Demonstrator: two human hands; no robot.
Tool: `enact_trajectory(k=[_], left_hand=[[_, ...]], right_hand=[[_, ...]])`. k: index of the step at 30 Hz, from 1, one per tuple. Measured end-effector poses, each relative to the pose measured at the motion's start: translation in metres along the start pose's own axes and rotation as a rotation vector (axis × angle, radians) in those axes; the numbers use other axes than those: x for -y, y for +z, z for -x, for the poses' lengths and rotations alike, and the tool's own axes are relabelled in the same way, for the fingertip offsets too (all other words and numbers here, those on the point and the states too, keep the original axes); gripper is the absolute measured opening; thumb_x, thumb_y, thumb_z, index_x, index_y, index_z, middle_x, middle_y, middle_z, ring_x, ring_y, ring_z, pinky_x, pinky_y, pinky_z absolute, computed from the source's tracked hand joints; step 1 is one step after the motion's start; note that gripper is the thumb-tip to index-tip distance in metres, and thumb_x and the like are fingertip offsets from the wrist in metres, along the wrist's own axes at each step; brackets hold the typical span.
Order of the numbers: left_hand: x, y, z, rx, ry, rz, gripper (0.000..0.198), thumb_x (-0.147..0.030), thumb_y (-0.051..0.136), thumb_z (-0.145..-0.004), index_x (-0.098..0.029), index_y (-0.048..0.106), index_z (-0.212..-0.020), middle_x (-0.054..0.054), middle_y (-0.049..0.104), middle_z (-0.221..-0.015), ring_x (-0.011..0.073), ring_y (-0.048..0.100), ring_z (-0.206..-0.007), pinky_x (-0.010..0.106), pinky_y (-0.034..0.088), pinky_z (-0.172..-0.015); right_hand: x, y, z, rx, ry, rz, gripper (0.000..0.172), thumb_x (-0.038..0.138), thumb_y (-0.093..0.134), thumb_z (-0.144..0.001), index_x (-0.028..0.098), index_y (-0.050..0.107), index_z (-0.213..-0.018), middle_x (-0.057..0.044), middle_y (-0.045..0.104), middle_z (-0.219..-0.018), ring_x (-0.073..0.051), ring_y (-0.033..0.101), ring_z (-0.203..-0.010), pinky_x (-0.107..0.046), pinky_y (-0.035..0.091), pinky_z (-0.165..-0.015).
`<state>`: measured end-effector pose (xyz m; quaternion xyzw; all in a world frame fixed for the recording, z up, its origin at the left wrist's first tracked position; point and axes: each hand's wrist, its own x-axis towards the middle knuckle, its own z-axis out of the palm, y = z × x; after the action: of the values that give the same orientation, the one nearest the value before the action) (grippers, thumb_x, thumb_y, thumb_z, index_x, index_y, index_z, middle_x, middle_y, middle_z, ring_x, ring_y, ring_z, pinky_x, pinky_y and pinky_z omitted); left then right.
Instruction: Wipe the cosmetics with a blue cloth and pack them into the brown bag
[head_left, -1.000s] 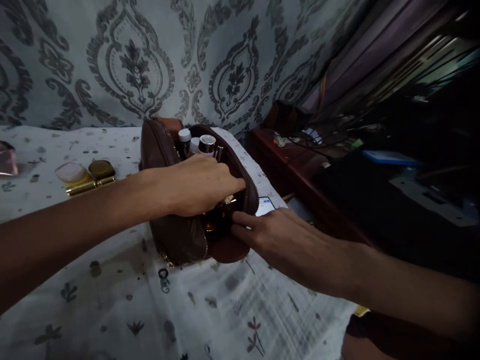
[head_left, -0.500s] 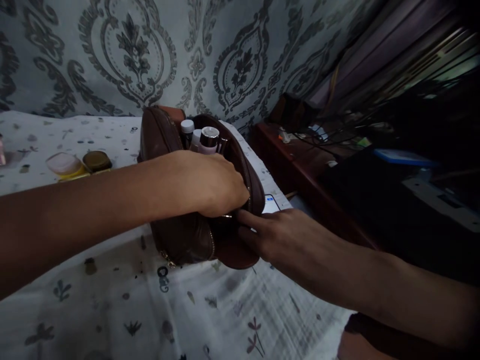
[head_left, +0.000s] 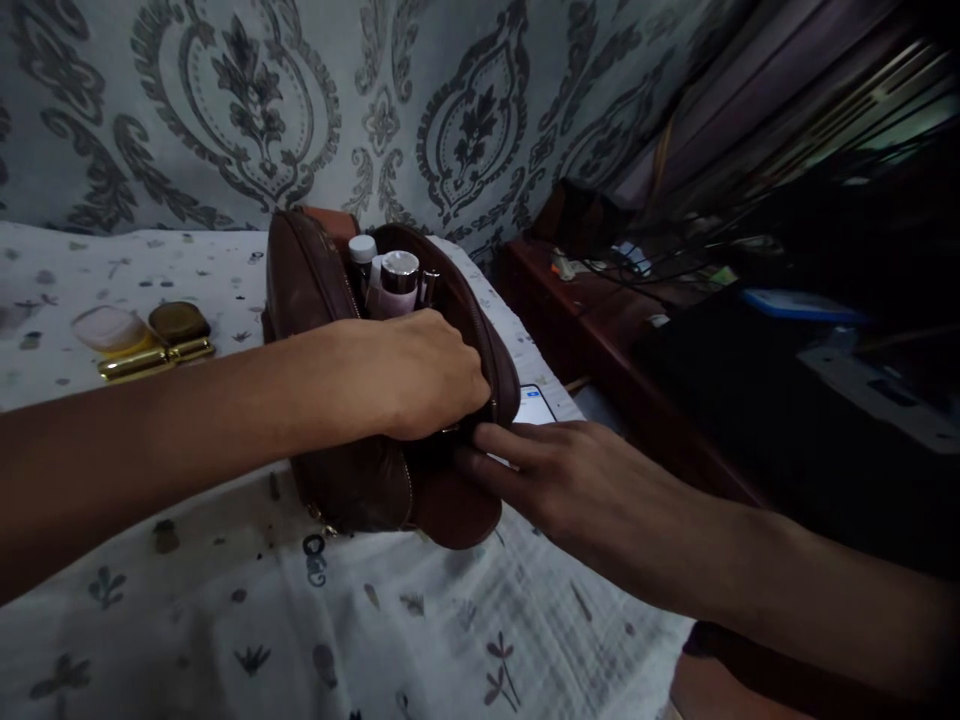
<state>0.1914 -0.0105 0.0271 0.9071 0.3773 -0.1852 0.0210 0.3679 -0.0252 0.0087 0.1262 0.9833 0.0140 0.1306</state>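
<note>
A brown bag (head_left: 300, 270) stands unzipped on the white printed cloth. My left hand (head_left: 420, 375) reaches down into its opening, knuckles up; its fingers are hidden inside, so what they touch does not show. At the bag's near right side, my right hand (head_left: 544, 465) holds the rim between thumb and fingers, by the zipper. Beyond my left hand, inside the bag, stand a white-capped bottle (head_left: 363, 252), a silver-capped bottle (head_left: 399, 280) and a slim shiny tube (head_left: 430, 286). A small metallic piece shows just under my left hand.
Left of the bag lie gold tubes (head_left: 154, 360), a pale rounded item (head_left: 111, 328) and a dark round item (head_left: 178, 322). A phone (head_left: 534, 404) with a lit screen is behind the bag's right side. A reddish-brown wooden surface (head_left: 547, 300) with cables adjoins on the right.
The view has shifted slightly, so the bag sits further left in it. My left hand has shifted a little within the bag opening; my right hand stays at the rim.
</note>
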Motion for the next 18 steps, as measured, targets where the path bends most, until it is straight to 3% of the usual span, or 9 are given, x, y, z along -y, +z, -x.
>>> enact_trajectory(k=[3,6,9,14,18], left_hand=[[0.003,0.001,0.002,-0.040,0.016,0.031,0.023,-0.009,0.052,-0.089,-0.016,0.074,-0.090,0.007,0.074,-0.086,0.0199,0.065,-0.081,0.030,0.041,-0.072],[0.010,0.004,0.006,-0.040,-0.013,0.110,0.014,-0.019,0.058,-0.090,-0.015,0.071,-0.095,0.008,0.073,-0.097,0.0218,0.065,-0.090,0.029,0.042,-0.073],[0.016,0.005,0.012,-0.004,-0.045,0.209,0.022,-0.026,0.063,-0.088,-0.014,0.065,-0.107,0.009,0.072,-0.106,0.0218,0.065,-0.095,0.028,0.044,-0.076],[0.024,-0.002,0.030,-0.048,-0.187,0.280,0.036,-0.029,0.058,-0.090,-0.017,0.054,-0.124,0.008,0.070,-0.109,0.0209,0.063,-0.096,0.027,0.046,-0.078],[0.028,-0.004,0.047,-0.104,-0.322,0.260,0.018,-0.022,0.061,-0.084,-0.020,0.067,-0.101,0.004,0.071,-0.102,0.0193,0.063,-0.089,0.026,0.047,-0.076]], right_hand=[[-0.002,0.006,0.003,-0.084,-0.014,0.023,0.024,0.003,0.050,-0.084,0.014,0.063,-0.101,-0.004,0.060,-0.091,-0.012,0.050,-0.058,-0.028,0.033,-0.049],[-0.002,0.011,0.004,-0.201,-0.023,0.079,0.025,0.006,0.048,-0.089,0.014,0.062,-0.108,-0.004,0.060,-0.089,-0.011,0.048,-0.055,-0.029,0.033,-0.048],[-0.001,0.011,0.004,-0.276,-0.040,0.141,0.027,0.009,0.047,-0.092,0.013,0.062,-0.113,-0.005,0.062,-0.093,-0.011,0.052,-0.058,-0.028,0.038,-0.049],[0.000,0.004,0.002,-0.185,-0.018,0.190,0.024,0.012,0.060,-0.084,0.014,0.066,-0.107,-0.010,0.063,-0.109,-0.012,0.058,-0.061,-0.028,0.043,-0.050],[0.001,0.000,0.003,-0.140,-0.009,0.187,0.021,0.009,0.060,-0.082,0.015,0.067,-0.101,-0.011,0.064,-0.111,-0.012,0.060,-0.063,-0.028,0.044,-0.050]])
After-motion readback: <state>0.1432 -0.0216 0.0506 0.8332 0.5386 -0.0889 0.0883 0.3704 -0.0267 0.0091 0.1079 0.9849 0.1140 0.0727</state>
